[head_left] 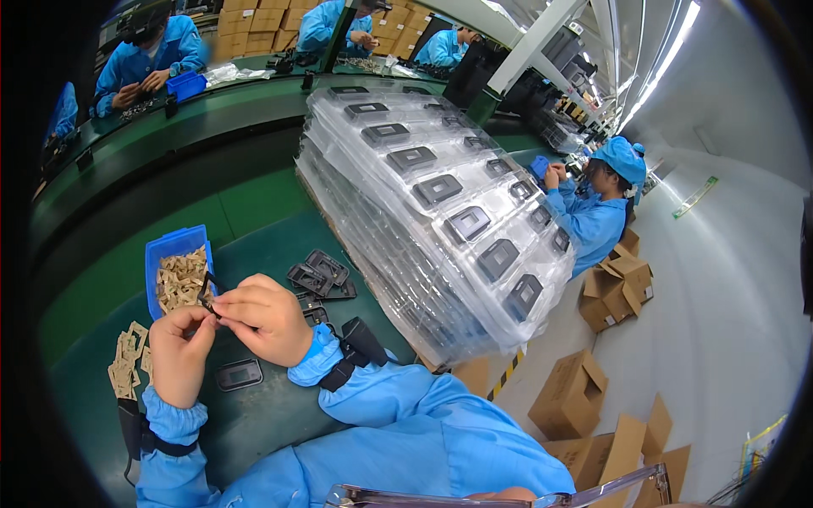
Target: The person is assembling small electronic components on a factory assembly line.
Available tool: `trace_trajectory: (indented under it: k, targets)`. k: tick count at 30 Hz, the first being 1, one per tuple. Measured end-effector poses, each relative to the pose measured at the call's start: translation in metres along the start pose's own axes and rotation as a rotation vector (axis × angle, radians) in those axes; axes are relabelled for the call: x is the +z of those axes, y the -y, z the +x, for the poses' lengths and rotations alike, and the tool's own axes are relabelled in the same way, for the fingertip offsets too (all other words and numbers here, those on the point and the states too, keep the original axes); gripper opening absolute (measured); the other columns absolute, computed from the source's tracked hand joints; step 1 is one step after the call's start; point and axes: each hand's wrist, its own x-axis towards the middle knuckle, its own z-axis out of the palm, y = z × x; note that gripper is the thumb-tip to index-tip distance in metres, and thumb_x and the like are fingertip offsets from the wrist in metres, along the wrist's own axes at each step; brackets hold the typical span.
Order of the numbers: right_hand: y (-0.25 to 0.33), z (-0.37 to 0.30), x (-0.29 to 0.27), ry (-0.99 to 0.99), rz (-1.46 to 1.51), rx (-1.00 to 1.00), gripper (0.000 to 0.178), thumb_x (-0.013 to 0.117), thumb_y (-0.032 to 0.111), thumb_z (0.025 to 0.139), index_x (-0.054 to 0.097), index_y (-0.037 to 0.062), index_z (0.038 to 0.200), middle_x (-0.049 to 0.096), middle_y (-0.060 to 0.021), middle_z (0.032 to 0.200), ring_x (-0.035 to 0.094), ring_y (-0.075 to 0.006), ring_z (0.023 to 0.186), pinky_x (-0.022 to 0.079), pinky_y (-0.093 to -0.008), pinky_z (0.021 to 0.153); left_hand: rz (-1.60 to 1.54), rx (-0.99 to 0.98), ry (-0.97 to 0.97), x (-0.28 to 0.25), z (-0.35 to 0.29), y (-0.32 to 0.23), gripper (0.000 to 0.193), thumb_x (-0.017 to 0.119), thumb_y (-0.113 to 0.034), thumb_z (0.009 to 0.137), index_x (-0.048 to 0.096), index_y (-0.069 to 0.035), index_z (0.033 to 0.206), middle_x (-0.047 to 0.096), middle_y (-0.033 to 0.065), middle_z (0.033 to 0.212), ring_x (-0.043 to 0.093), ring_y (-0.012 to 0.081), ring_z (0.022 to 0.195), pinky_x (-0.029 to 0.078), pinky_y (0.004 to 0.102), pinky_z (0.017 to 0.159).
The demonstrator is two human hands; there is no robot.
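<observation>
Left hand and right hand pinch a dark part, probably to steady it | part: left hand's one o'clock | blue bin: its twelve, kept handily close, I'd say | black frames: right hand's two

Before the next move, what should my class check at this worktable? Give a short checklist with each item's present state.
1. Left hand and right hand both at the dark part: ok.
2. Dark part's full shape: cannot tell; the hands partly cover it.
3. Blue bin stocked with beige pieces: ok.
4. All beige pieces inside the bin: not ok; some lie on the green table, left of it.
5. Single dark cover lying apart from both hands: ok.
</observation>
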Motion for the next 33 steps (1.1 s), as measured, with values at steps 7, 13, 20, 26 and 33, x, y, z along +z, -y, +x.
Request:
trace_trajectory:
  k: [7,13,20,26,33]
  targets:
    - [0.002,0.002,-0.004,-0.006,0.012,-0.005,0.022,0.078,-0.002,0.073,0.073,0.0002,0.094,0.071,-0.0118,0.092,0.064,-0.031,0.082,0.053,-0.039,0.07,0.12,0.038,0.021,0.002,-0.002,-0.017,0.01,0.065,-0.002,0.092,0.071,0.006,0.093,0.07,0.0049,0.08,0.06,0.0077,0.071,0.047,0.0241,0.064]
    - [0.002,-0.001,0.002,0.003,0.02,-0.029,0.023,0.078,-0.004,0.074,0.072,-0.0014,0.096,0.069,-0.0139,0.092,0.063,-0.0322,0.08,0.052,-0.0386,0.069,0.322,0.117,-0.032,0.002,-0.01,-0.019,0.009,0.064,-0.002,0.091,0.068,0.006,0.091,0.068,0.0138,0.078,0.063,0.0186,0.066,0.049,0.0299,0.062]
    - [0.005,-0.003,0.003,-0.021,0.058,-0.021,0.019,0.073,-0.004,0.077,0.068,-0.003,0.095,0.069,-0.0151,0.093,0.063,-0.035,0.083,0.052,-0.041,0.071,0.617,0.491,-0.116,0.009,-0.01,-0.018,0.006,0.064,0.0,0.087,0.06,0.002,0.09,0.061,0.0189,0.08,0.061,0.0379,0.074,0.047,0.0439,0.065]
    - [0.003,-0.001,-0.002,-0.119,-0.037,0.047,0.012,0.07,-0.006,0.08,0.066,-0.0013,0.091,0.066,-0.0137,0.088,0.061,-0.0315,0.081,0.05,-0.0407,0.072,0.916,0.59,-0.278,-0.017,0.015,0.021,0.009,0.066,-0.003,0.086,0.058,0.0,0.088,0.056,0.0176,0.078,0.057,0.0382,0.076,0.045,0.0482,0.067]
    - [0.01,-0.007,0.002,-0.074,-0.013,0.046,0.009,0.07,0.0,0.08,0.064,-0.0006,0.087,0.065,-0.0144,0.086,0.06,-0.0342,0.082,0.049,-0.0415,0.072,0.711,0.453,-0.234,-0.035,0.028,0.032,0.011,0.073,-0.004,0.082,0.062,0.0,0.084,0.062,0.0149,0.076,0.061,0.0296,0.068,0.047,0.0392,0.06]
